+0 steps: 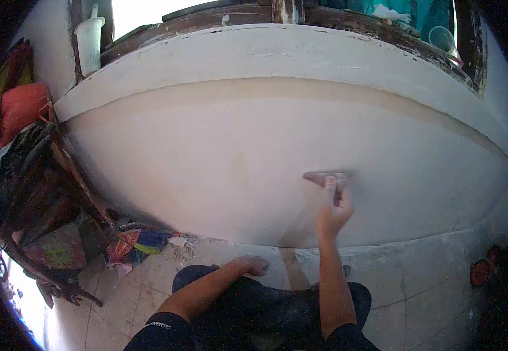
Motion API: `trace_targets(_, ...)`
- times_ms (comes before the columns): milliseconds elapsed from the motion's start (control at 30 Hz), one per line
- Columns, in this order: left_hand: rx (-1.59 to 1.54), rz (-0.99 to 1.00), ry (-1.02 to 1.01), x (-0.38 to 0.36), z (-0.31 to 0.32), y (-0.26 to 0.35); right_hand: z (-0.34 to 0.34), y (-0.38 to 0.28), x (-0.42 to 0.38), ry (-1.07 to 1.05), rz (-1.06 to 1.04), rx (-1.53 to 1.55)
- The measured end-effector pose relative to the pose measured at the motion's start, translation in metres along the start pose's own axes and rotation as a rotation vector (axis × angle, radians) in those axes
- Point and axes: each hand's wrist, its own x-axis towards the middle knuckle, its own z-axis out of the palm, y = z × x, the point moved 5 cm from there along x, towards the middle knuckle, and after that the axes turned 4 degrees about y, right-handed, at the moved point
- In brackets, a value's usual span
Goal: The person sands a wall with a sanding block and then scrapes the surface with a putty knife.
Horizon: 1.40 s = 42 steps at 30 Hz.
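A flat, wide-bladed scraper [319, 175] lies against the white wall [207, 152], right of the middle, its blade slightly blurred. My right hand [336, 212] is closed round its handle, with the thumb up toward the blade. My left hand [256, 265] rests low near my knee, its fingers curled in; whether anything is inside them is too small to tell.
A window ledge [219, 50] runs above the wall, with a white container [90, 44] at left and a clear cup [441, 38] at right. Left stands a dark chair [43, 175] with a red cushion [23, 108]. Colourful cloths [149, 240] lie on the tiled floor [382, 281].
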Motion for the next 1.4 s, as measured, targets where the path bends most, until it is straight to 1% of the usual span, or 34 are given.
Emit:
trace_targets(33,0.014,0.017,0.037,0.002,0.001,-0.001,-0.007,0.0,0.003,0.122,0.036,0.017)
trace_targets(167,0.008,0.012,0.008,0.007,0.004,0.0,-0.009,0.018,0.0,0.065,0.033,-0.089)
trace_targets(233,0.063,0.104,0.05,0.005,0.003,0.004,0.008,0.021,-0.006,-0.181,0.045,-0.04)
trace_targets(267,0.064,0.1,0.048,0.001,0.004,0.001,0.006,0.02,-0.004,-0.181,0.047,-0.036)
trace_targets(333,-0.173,0.072,0.129,-0.038,-0.025,0.018,0.002,0.011,0.004,-0.209,0.019,-0.077)
trace_targets(367,-0.172,0.067,0.131,-0.025,-0.017,0.011,0.003,0.009,0.006,-0.21,0.02,-0.072)
trace_targets(400,-0.101,-0.019,0.06,0.0,-0.001,-0.001,-0.004,0.009,0.01,-0.069,0.068,0.015)
trace_targets(433,-0.03,-0.103,-0.011,0.007,0.004,-0.005,-0.01,0.011,0.012,0.073,0.116,0.1)
trace_targets(467,-0.03,-0.102,-0.01,0.009,0.007,-0.008,-0.01,0.014,0.009,0.072,0.114,0.1)
trace_targets(533,-0.032,-0.077,0.054,-0.001,-0.003,0.0,-0.004,0.021,0.0,-0.09,0.041,-0.071)
trace_targets(567,-0.032,-0.076,0.056,0.002,-0.001,-0.002,-0.002,0.026,-0.004,-0.09,0.039,-0.071)
trace_targets(633,0.04,0.017,0.053,0.006,0.003,0.0,0.02,0.029,-0.017,-0.382,0.071,-0.04)
trace_targets(667,0.041,0.015,0.053,0.007,0.004,-0.003,0.021,0.029,-0.017,-0.382,0.071,-0.038)
trace_targets(733,-0.023,-0.005,0.002,-0.007,-0.008,0.005,0.012,0.02,-0.011,-0.069,-0.063,-0.032)
trace_targets(767,-0.024,-0.009,0.004,-0.008,-0.009,0.004,0.012,0.015,-0.009,-0.072,-0.062,-0.028)
trace_targets(833,-0.043,0.005,0.061,-0.002,-0.005,0.001,-0.004,0.005,-0.002,0.134,0.052,0.067)
trace_targets(867,-0.045,0.009,0.064,0.002,0.001,-0.004,-0.006,0.011,-0.002,0.132,0.047,0.065)
trace_targets(933,-0.058,0.047,0.188,0.013,0.011,-0.012,-0.002,0.028,-0.005,-0.028,-0.021,-0.118)
trace_targets(967,-0.061,0.05,0.188,0.018,0.014,-0.013,-0.001,0.035,-0.006,-0.029,-0.022,-0.121)
trace_targets(1033,-0.02,0.075,0.123,0.013,0.009,-0.007,0.012,0.042,-0.014,-0.258,-0.026,-0.208)
trace_targets(1067,-0.02,0.073,0.121,0.009,0.006,-0.006,0.011,0.043,-0.013,-0.258,-0.024,-0.205)
trace_targets(1133,-0.063,0.051,0.08,-0.015,-0.014,0.009,-0.005,0.038,-0.003,0.003,-0.077,-0.166)
trace_targets(1167,-0.064,0.043,0.08,-0.014,-0.009,0.006,-0.007,0.033,0.003,-0.001,-0.073,-0.159)
trace_targets(1233,-0.073,0.039,0.116,-0.005,-0.003,-0.004,-0.022,0.014,0.018,0.213,0.055,0.014)
trace_targets(1267,-0.075,0.039,0.12,-0.002,-0.001,-0.008,-0.022,0.015,0.019,0.211,0.052,0.015)
trace_targets(1333,-0.069,0.103,0.203,0.004,0.003,-0.01,-0.018,0.024,0.017,0.025,0.028,-0.056)
trace_targets(1367,-0.075,0.109,0.2,0.016,0.016,-0.023,-0.009,0.028,0.01,-0.046,-0.001,-0.079)
trace_targets(1400,-0.065,0.22,0.258,0.04,0.04,-0.045,-0.011,0.031,0.008,-0.046,0.004,-0.09)
